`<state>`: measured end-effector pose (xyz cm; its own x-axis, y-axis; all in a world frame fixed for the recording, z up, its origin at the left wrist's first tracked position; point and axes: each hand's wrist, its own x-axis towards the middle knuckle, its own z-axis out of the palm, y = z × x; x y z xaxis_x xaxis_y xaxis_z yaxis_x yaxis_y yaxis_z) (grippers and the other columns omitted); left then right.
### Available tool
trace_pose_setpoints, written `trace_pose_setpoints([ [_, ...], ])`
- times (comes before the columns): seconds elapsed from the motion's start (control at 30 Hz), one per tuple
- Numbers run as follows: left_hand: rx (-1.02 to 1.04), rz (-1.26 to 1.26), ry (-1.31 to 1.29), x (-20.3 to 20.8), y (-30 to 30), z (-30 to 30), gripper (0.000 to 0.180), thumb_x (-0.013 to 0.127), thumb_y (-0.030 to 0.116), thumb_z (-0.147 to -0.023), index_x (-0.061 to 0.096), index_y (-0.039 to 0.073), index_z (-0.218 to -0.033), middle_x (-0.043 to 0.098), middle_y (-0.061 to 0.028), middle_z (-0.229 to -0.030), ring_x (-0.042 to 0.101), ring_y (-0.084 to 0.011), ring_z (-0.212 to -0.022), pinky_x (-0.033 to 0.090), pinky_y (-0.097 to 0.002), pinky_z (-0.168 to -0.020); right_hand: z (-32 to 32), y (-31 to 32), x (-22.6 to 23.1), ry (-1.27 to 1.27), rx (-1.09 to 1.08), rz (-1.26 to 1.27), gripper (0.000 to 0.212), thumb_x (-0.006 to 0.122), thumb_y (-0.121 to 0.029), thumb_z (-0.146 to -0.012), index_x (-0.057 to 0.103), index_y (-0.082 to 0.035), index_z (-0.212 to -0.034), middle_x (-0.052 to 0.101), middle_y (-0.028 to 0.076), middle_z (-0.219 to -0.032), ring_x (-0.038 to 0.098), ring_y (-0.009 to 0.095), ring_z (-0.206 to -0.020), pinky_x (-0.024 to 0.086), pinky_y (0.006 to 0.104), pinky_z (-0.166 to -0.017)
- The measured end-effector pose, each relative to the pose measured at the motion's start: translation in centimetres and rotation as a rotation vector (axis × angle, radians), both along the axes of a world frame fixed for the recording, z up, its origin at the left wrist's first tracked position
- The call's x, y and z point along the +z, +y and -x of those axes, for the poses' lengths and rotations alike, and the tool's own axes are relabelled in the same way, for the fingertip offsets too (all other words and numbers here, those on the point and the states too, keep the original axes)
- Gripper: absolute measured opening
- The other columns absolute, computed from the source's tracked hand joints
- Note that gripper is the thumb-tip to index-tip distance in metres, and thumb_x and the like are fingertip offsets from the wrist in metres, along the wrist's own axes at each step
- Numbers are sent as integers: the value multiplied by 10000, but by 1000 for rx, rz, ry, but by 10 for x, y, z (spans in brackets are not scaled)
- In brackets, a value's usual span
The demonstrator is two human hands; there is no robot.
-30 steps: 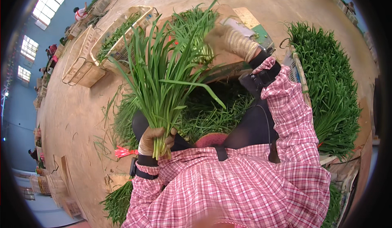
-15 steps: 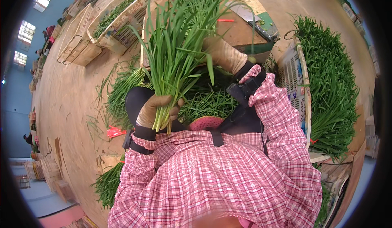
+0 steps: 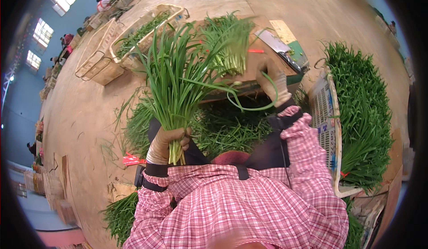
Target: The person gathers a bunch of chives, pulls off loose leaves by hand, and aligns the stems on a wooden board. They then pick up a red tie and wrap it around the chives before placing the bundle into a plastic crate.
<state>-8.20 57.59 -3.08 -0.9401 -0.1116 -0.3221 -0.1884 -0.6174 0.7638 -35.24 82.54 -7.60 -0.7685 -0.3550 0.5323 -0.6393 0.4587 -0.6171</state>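
My left hand (image 3: 164,143), in a tan glove, is closed around the pale stem ends of a bunch of garlic chives (image 3: 174,84). The bunch stands upright, its long green leaves fanning out above the fist. My right hand (image 3: 273,83), gloved as well, is held out to the right near the board's front edge. Its closed fingers grip a single long chive leaf (image 3: 244,109), which hangs in a loop. Beyond the hands, more cut chives (image 3: 232,55) lie on the brown board (image 3: 254,64), beside a cleaver (image 3: 273,41) and a red strip (image 3: 256,51).
A white crate (image 3: 332,128) packed with upright chives stands at my right. Two pale crates (image 3: 100,55) are at the far left, one with greens in it. Loose leaves (image 3: 236,130) pile below the board. Red ties (image 3: 133,159) lie on the floor at left.
My right hand has moved away from the bunch to the right and now trails one leaf. My left hand still holds the bunch. The view has shifted, showing more of the far floor.
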Motion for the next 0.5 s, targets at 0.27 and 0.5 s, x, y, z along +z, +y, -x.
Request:
trace_pose_setpoints([
  [0.27, 29, 74, -5, 9, -26, -9, 430, 693, 88, -803, 505, 49, -1187, 595, -80, -890, 529, -128, -592, 478, -281, -528, -8, -19, 76, 526, 75, -274, 253, 656, -134, -817, 663, -119, -1069, 675, 92, -1064, 630, 326, -960, 499, 446, -861],
  [0.5, -37, 53, 50, 1, -15, 1, 404, 704, 91, -797, 528, 23, -1155, 627, -94, -914, 571, -146, -623, 510, -295, -537, -51, -89, 94, 359, 518, 211, 219, 678, -54, -796, 646, -114, -1004, 671, 99, -941, 634, 286, -892, 510, 398, -794],
])
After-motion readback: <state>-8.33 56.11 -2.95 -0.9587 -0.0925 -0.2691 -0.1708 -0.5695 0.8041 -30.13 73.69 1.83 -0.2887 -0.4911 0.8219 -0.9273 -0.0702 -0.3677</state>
